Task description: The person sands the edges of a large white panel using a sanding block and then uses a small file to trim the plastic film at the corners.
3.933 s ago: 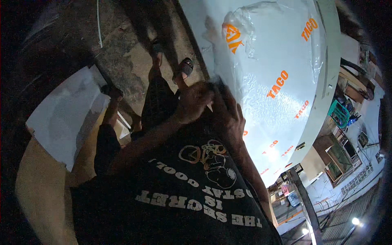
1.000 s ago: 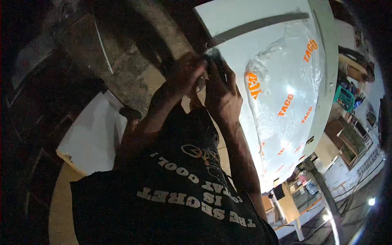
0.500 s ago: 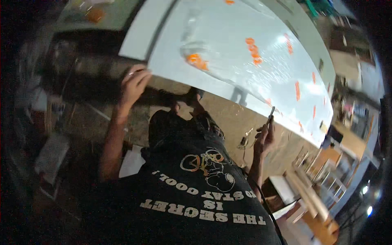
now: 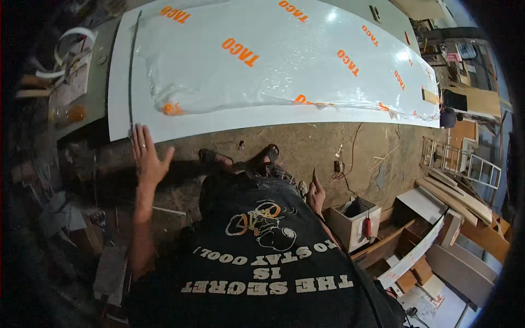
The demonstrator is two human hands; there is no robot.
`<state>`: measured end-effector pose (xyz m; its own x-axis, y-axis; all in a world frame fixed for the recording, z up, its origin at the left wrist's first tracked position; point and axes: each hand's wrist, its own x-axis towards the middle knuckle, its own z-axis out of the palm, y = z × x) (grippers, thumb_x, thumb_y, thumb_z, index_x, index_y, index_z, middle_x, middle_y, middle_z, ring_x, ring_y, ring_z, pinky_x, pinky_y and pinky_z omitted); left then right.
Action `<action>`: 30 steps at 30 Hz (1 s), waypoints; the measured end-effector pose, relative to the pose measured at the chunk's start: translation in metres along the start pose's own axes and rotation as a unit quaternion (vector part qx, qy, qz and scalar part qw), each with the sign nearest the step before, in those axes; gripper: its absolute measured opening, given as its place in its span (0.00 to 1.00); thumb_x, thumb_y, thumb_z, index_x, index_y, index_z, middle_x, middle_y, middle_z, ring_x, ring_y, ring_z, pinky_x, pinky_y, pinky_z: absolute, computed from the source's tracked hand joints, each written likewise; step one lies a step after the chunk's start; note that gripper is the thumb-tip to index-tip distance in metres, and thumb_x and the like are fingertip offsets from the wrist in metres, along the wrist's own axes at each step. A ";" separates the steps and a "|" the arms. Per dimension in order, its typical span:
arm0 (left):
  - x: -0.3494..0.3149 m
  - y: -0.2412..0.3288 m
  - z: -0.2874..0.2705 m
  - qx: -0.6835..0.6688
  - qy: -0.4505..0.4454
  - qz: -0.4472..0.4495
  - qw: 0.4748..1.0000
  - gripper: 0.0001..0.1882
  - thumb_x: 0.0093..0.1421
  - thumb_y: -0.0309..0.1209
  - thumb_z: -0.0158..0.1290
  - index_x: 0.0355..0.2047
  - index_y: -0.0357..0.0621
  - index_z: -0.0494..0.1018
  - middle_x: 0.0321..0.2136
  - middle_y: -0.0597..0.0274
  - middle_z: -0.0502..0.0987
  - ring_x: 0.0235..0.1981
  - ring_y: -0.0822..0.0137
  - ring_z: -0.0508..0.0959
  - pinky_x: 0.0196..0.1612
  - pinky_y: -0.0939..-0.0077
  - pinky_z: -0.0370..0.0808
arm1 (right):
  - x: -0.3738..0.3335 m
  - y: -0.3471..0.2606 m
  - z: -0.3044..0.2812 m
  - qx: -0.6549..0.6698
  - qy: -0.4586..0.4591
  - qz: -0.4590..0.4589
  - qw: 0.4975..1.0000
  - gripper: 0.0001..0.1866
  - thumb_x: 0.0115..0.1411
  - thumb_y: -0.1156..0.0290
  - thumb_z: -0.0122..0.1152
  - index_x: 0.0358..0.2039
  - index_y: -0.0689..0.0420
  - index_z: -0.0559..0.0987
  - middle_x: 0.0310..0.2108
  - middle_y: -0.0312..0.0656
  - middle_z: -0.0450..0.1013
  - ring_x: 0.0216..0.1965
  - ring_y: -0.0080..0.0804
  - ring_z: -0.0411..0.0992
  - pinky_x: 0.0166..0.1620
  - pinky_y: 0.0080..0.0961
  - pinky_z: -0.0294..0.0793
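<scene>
A long white panel (image 4: 284, 119) lies across the far side. Clear film (image 4: 295, 60) with orange print covers most of it, wrinkled along its near and left margins, where a bare white strip shows. Near the left end, a thin dark line (image 4: 133, 71) runs across the panel. My left hand (image 4: 146, 158) is open, fingers stretched out, with the fingertips at the panel's near edge beside that line. Low and close to my body, my right hand (image 4: 316, 198) is closed around a slim, pointed tool (image 4: 314, 176), apart from the panel. Its exact kind is too small to make out.
To the right stand a wooden box (image 4: 358, 227) with a red-handled tool hanging on it, stacked boards (image 4: 456, 199) and a metal ladder (image 4: 476, 170). A cable (image 4: 350, 183) lies on the floor. Curled white strips (image 4: 68, 52) rest at the far left.
The view has turned, so the panel now lies more level across it. My right hand has drawn back from the panel's near edge toward my body. My left fingers are now spread at the edge.
</scene>
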<state>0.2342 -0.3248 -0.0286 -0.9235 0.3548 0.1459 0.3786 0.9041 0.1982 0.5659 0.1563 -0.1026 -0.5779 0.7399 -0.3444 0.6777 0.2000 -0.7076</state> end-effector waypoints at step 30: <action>0.116 0.345 0.071 -0.028 -0.131 0.294 0.946 0.38 0.65 0.36 0.59 0.71 0.33 0.59 0.72 0.40 0.59 0.73 0.44 0.59 0.74 0.49 0.56 | 0.059 0.167 -0.131 0.068 0.037 0.229 0.970 0.27 0.72 0.64 0.51 0.66 0.67 0.72 0.29 0.50 0.80 0.34 0.45 0.80 0.40 0.40 0.78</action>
<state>0.2528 0.0448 -0.0121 -0.5328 0.8463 0.0029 0.8279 0.5205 0.2090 0.7047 0.3175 -0.1602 -0.1923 0.7761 -0.6005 0.7861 -0.2445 -0.5677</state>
